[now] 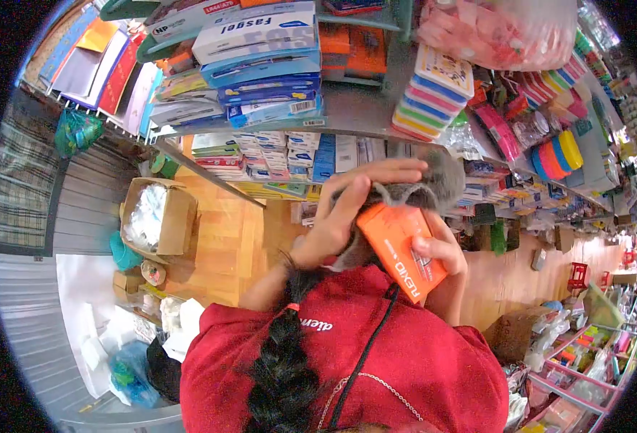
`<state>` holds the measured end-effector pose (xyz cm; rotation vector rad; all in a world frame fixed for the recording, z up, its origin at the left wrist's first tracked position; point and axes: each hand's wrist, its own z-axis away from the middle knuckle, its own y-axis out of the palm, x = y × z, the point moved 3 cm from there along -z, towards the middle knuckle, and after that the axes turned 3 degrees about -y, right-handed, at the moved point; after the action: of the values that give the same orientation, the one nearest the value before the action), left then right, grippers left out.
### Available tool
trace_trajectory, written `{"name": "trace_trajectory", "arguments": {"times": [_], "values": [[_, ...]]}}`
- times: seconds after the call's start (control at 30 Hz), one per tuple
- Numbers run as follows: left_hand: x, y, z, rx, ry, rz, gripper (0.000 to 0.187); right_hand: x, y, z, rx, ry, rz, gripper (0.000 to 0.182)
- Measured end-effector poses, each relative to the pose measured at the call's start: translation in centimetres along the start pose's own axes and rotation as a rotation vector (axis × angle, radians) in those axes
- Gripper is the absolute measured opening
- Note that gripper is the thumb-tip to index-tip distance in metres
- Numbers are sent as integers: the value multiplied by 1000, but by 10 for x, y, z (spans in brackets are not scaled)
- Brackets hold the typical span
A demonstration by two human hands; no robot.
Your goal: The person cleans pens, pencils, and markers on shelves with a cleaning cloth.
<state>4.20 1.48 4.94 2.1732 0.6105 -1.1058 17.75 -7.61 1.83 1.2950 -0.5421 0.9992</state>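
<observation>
My right hand grips an orange box printed "FLEXIO" in white, its thumb on the front face. The box is tilted and held close to my chest. A grey cloth lies bunched over the box's upper end. Around this cloth my left hand is closed, with its fingers reaching across toward the right. Part of the cloth hangs under the left palm. The fingers of my right hand behind the box are mostly hidden.
Ahead, a shelf carries stacked Fasgel boxes, coloured tubs and a pink-filled plastic bag. An open cardboard box stands on the wooden floor at left. More racks line the right side.
</observation>
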Motion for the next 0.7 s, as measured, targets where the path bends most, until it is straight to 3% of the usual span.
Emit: {"name": "trace_trajectory", "arguments": {"times": [0.07,0.2,0.33,0.37,0.5,0.6,0.7], "values": [[-3,3,9,-238,89,-118,44,3,19,-7,-32,-101,-70,76],[12,0,28,-609,-171,242,38,-17,19,-35,-120,-168,-59,69],[11,-8,35,-587,-193,330,40,-27,29,-49,-270,-155,-57,58],[3,-14,32,-561,-194,257,41,-23,38,-50,-285,-155,35,53],[-10,-29,27,-553,-150,215,42,-11,44,-71,-226,-473,681,49],[-26,-44,11,-385,155,-586,43,-10,65,-78,-232,-520,402,51],[-26,-58,-5,-235,102,-482,46,-26,71,-86,-159,-551,177,58]]}}
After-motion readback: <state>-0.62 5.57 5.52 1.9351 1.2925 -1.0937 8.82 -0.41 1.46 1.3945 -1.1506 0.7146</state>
